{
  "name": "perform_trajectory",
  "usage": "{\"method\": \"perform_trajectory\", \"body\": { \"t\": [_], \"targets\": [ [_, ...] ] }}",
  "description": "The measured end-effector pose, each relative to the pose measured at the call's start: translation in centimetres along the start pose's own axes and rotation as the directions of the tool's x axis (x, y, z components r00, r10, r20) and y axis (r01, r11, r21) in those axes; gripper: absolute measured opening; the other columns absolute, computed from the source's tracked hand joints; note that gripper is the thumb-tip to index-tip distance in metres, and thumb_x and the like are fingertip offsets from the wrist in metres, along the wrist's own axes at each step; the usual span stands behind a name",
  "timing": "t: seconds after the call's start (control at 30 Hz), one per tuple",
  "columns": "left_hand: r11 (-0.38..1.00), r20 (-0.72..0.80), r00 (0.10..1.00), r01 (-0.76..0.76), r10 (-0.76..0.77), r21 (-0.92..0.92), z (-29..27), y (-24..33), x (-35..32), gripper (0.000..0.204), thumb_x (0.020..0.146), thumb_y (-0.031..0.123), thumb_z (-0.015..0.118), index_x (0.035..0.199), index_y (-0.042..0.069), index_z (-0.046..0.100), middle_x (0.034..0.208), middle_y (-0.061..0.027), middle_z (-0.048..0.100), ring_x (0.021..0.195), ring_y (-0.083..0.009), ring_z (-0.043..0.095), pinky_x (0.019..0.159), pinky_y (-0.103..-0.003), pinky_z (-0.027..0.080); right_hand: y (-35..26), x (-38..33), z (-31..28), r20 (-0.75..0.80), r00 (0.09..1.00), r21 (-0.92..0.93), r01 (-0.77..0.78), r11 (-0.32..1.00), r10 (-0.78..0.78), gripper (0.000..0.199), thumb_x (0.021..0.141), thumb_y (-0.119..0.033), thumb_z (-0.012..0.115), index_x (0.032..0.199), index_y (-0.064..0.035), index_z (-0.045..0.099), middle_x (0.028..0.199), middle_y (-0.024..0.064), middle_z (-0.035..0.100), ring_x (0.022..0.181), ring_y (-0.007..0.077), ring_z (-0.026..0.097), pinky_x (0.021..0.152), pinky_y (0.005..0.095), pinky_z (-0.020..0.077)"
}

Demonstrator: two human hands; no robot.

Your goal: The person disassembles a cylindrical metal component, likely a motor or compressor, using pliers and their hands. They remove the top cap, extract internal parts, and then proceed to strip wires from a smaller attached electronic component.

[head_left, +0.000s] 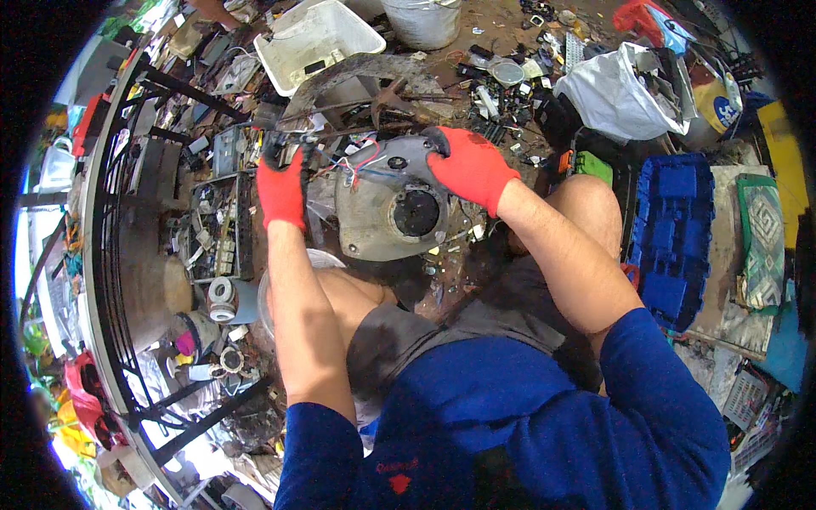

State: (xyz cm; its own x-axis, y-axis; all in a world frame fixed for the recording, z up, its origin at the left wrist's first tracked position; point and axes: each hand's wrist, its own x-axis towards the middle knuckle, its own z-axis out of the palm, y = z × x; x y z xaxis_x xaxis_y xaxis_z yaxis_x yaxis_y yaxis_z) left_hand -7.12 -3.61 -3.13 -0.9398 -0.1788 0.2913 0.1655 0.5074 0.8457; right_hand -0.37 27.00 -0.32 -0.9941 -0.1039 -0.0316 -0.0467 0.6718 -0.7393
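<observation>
A worn grey plastic housing [374,217] with a round dark opening stands tilted in front of me, between my knees. My right hand [472,168], in a red glove with dark fingertips, grips its upper right edge. Thin red, white and blue wires [361,157] come out of the housing's top left side. My left hand [284,187], gloved the same way, is raised just left of the housing near the wire ends. Its fingers curl at a small dark metallic thing, too unclear to name. Behind the housing lies a rusty star-shaped metal piece [395,102].
A white basin [319,42] and a whitish bucket [422,21] stand at the back. A black metal rack [115,229] runs along the left, beside a crate of small parts [217,229]. On the right are a white sack [625,93] and a blue plastic crate [671,242]. Scrap litters the ground.
</observation>
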Motion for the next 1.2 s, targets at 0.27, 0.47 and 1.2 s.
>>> {"method": "perform_trajectory", "body": {
  "t": [0.27, 0.47, 1.2],
  "targets": [
    [0.746, 0.170, 0.937, 0.124, -0.305, 0.654, 3.6, -2.0, -0.9, 0.083, 0.077, 0.051, 0.073, 0.139, 0.004, 0.044, 0.137, -0.0231, 0.050, 0.126, -0.0397, 0.049, 0.104, -0.046, 0.041, 1.4, 0.7, 0.5, 0.072, 0.997, -0.054, 0.007, 0.999, -0.003, 0.042, 0.084, -0.028, 0.059, 0.120, -0.0072, 0.062, 0.112, 0.0209, 0.066, 0.105, 0.0378, 0.062, 0.090, 0.0423, 0.0490],
    [0.558, 0.129, 0.987, -0.054, -0.096, 0.828, 2.5, 1.6, -2.8, 0.078, 0.079, 0.045, 0.070, 0.143, 0.011, 0.041, 0.143, -0.0218, 0.044, 0.132, -0.0388, 0.042, 0.105, -0.051, 0.038, 0.9, 0.2, 0.5, 0.051, 0.999, -0.048, 0.014, 0.999, -0.011, 0.042, 0.082, -0.029, 0.060, 0.118, -0.0074, 0.063, 0.111, 0.0196, 0.067, 0.104, 0.0356, 0.064, 0.089, 0.0403, 0.0497],
    [0.677, 0.571, 0.819, -0.455, 0.063, 0.578, 7.9, 2.3, -6.4, 0.060, 0.083, 0.038, 0.068, 0.134, 0.012, 0.052, 0.107, -0.0117, 0.069, 0.109, -0.0333, 0.061, 0.106, -0.062, 0.030, 3.4, 0.9, -2.6, -0.311, 0.950, 0.063, 0.048, 0.997, -0.026, 0.035, 0.089, -0.030, 0.057, 0.114, -0.0063, 0.064, 0.107, 0.0206, 0.067, 0.102, 0.0387, 0.063, 0.088, 0.0417, 0.0502]
  ]
}}
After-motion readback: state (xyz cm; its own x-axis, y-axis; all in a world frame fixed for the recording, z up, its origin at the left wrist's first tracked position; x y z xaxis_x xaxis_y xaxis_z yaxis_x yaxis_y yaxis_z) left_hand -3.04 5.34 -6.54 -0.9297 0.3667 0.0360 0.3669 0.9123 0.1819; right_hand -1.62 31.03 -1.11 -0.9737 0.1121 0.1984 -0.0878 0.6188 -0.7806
